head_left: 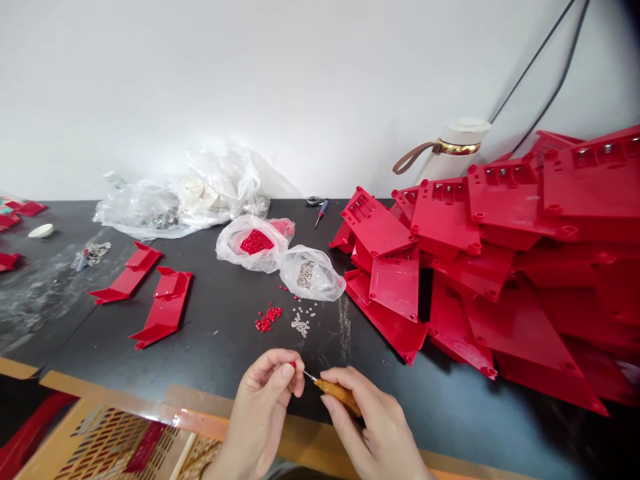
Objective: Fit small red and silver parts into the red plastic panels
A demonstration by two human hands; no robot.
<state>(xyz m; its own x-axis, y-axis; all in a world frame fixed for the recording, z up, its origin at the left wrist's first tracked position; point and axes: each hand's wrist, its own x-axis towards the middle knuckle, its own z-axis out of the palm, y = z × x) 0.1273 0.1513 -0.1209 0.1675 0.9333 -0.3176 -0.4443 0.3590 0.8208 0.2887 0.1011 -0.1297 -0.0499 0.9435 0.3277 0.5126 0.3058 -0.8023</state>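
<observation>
Between thumb and forefinger, my left hand [270,397] pinches a small red bead-like part [293,365]. My right hand [367,417] is closed around the amber handle of an awl-like tool [337,395]. Its thin metal shaft points left toward the fingers of my left hand; whether the tip touches the red part I cannot tell. Beyond my hands lie a loose pile of small red parts [269,319] and a scatter of small silver rings [300,325]. Behind these, one open plastic bag [227,248] holds more red parts and another [327,283] holds silver rings.
Red plastic panels [510,313] are heaped high on the right. Two red brackets [167,310] lie at left. Large plastic bags [200,193], a small screwdriver [323,212] and a white bottle [453,150] stand or lie near the wall. A yellow basket [107,443] sits below the table edge.
</observation>
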